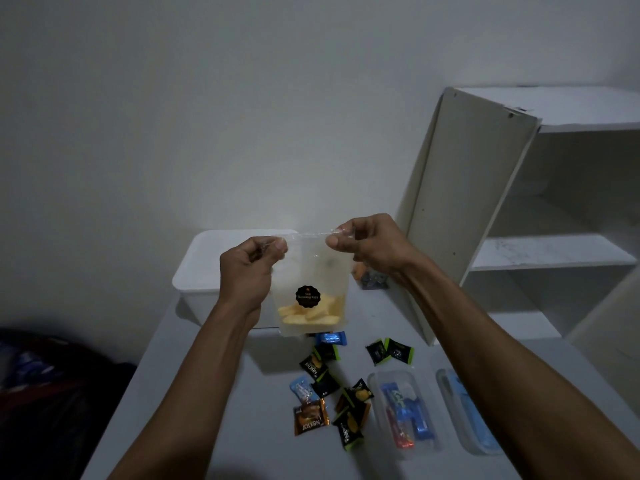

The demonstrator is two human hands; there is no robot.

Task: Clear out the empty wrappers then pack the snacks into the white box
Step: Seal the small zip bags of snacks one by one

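Observation:
I hold a clear snack pouch (309,289) upright above the table, yellow sticks in its bottom and a round black label on its front. My left hand (250,271) pinches its top left corner and my right hand (367,244) pinches its top right corner. Behind the pouch stands the white box (197,271), partly hidden by my hands. Several small wrapped snacks (329,386) in black, green, blue and orange wrappers lie scattered on the grey table (194,393) below the pouch. Which wrappers are empty cannot be told.
Two clear plastic containers (405,414) with blue items sit at the right of the table. A white shelf unit (540,216) with an open door stands at the right. A small pile (372,280) lies behind my right wrist. Dark bags (41,386) sit at the lower left.

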